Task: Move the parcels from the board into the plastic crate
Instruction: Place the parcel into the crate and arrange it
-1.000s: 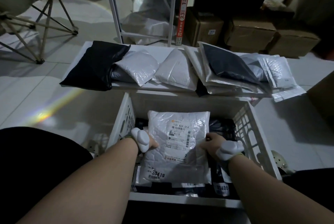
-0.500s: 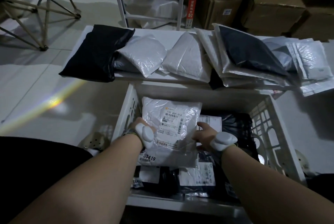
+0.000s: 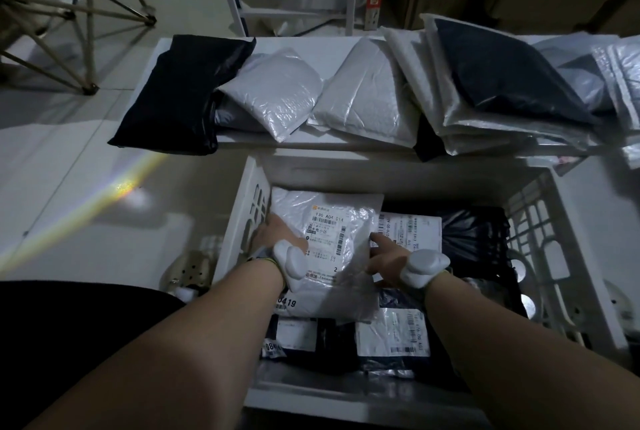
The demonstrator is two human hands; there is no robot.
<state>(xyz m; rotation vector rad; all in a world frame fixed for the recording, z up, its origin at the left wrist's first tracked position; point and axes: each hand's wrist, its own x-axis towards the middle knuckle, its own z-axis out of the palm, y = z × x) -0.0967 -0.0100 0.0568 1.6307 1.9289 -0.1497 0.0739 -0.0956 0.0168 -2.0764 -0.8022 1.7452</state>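
My left hand (image 3: 277, 233) lies on the left edge of the white labelled parcel (image 3: 329, 242), thumb on its top face; the other fingers go out of sight along that edge, so I can't tell whether they curl under it. My right hand (image 3: 384, 261) sits at the parcel's right edge with its fingers nearly straight, the index tip touching the plastic just beside the label, gripping nothing. Both forearms reach forward and down into the white plastic crate (image 3: 540, 232), each wrist carrying a white strap-on device. The parcel lies flat in the crate's left half, on top of dark and labelled parcels. Beyond the crate, the white board (image 3: 242, 142) carries a black parcel (image 3: 180, 97), grey parcels (image 3: 277, 90) and a slanted stack at its right end.
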